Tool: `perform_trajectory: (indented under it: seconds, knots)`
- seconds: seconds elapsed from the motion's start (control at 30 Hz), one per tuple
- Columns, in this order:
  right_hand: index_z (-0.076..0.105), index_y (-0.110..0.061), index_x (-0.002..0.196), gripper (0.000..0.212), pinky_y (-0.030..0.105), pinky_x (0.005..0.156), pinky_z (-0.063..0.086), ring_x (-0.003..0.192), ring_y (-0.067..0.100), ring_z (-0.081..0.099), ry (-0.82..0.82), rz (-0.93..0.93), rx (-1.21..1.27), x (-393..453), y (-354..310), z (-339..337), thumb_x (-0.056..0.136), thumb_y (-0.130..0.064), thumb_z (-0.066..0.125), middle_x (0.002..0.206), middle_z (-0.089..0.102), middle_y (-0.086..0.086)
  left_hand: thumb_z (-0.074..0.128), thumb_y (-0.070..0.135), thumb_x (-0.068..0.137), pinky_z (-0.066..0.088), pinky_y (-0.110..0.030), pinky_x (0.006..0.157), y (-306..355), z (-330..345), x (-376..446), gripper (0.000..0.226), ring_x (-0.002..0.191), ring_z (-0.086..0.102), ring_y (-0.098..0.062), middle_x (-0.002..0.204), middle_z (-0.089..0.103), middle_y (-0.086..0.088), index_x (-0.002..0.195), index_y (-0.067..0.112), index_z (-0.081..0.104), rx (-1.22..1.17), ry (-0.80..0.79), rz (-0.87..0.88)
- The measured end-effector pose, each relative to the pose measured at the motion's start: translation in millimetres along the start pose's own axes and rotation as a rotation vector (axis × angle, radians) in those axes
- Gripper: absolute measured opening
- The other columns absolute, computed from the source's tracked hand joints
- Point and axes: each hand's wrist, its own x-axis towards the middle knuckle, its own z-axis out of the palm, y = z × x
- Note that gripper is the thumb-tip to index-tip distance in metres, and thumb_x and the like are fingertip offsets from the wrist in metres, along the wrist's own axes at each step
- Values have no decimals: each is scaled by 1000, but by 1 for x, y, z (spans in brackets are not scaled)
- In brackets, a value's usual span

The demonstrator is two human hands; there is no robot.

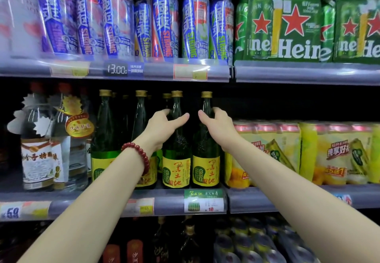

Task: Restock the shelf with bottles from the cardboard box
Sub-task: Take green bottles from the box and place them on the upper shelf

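Several dark green glass bottles with gold caps and yellow labels stand in rows on the middle shelf (164, 203). My left hand (164, 125) curls round the shoulder of one front bottle (176, 164). My right hand (216, 125) grips the neighbouring bottle (206, 166) at the right end of the row. Both bottles stand upright on the shelf. A red bead bracelet sits on my left wrist. The cardboard box is out of view.
Clear bottles (43, 149) with white labels stand left of the green ones. Yellow multipacks (287, 149) fill the shelf to the right. Tall blue cans (123, 22) and green beer packs (287, 28) sit on the shelf above. Dark bottles and cans fill the shelf below.
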Motion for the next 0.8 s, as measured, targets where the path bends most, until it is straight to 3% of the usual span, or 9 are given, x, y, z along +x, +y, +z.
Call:
perform_trajectory:
  seconds: [0.1,0.2,0.27,0.33,0.43,0.57,0.7,0.8]
  knots:
    - [56,-22,113,29,38,90,53,103,21,62,-41,3,4,1,3,-3,93,-43,53,111,64,3,73,46,78,51,-47,98,-6,-2,2,71,111,63,-29,123,64,-12,136,12,49,18,-4,26]
    - [51,-18,130,53,39,95,51,109,16,59,-24,-7,-9,-4,8,-4,87,-49,59,120,62,-3,78,50,69,50,-44,99,-12,-3,0,79,112,62,-22,125,63,-5,136,18,50,74,7,42]
    - [39,-20,138,66,23,88,49,103,4,54,17,-41,-36,-13,15,0,84,-47,65,111,55,-18,80,52,65,43,-41,106,-21,-2,-7,94,124,53,-22,138,54,-3,144,22,38,176,49,61]
    - [33,-24,139,68,7,71,39,97,1,52,36,-68,-74,-21,22,4,83,-40,69,98,49,-26,79,53,67,31,-31,108,-30,2,-18,102,135,41,-23,149,42,-2,149,24,26,252,86,109]
    - [32,-20,140,68,10,71,39,99,6,52,30,-74,-103,-25,20,7,84,-35,69,110,56,-12,76,48,74,27,-22,99,-31,3,-25,99,138,37,-21,151,38,-5,151,19,20,306,96,171]
    - [23,-13,147,78,31,102,38,128,22,44,126,-114,-225,-32,4,6,86,-30,68,143,44,7,70,40,83,35,-31,111,-14,-12,-37,81,133,43,-15,145,45,-3,148,18,28,237,130,270]
    - [38,-9,139,56,22,106,28,128,20,41,302,-428,-313,-53,-15,23,89,-15,61,137,46,8,64,23,88,52,-24,92,-12,-57,-52,31,102,60,-6,110,63,3,119,21,57,205,379,480]
    - [43,-10,136,49,19,105,31,124,13,45,177,-495,-269,-59,-34,53,90,-17,61,132,50,4,63,19,87,38,-16,87,-19,-96,-51,29,101,56,-11,110,61,-2,115,15,58,447,526,511]
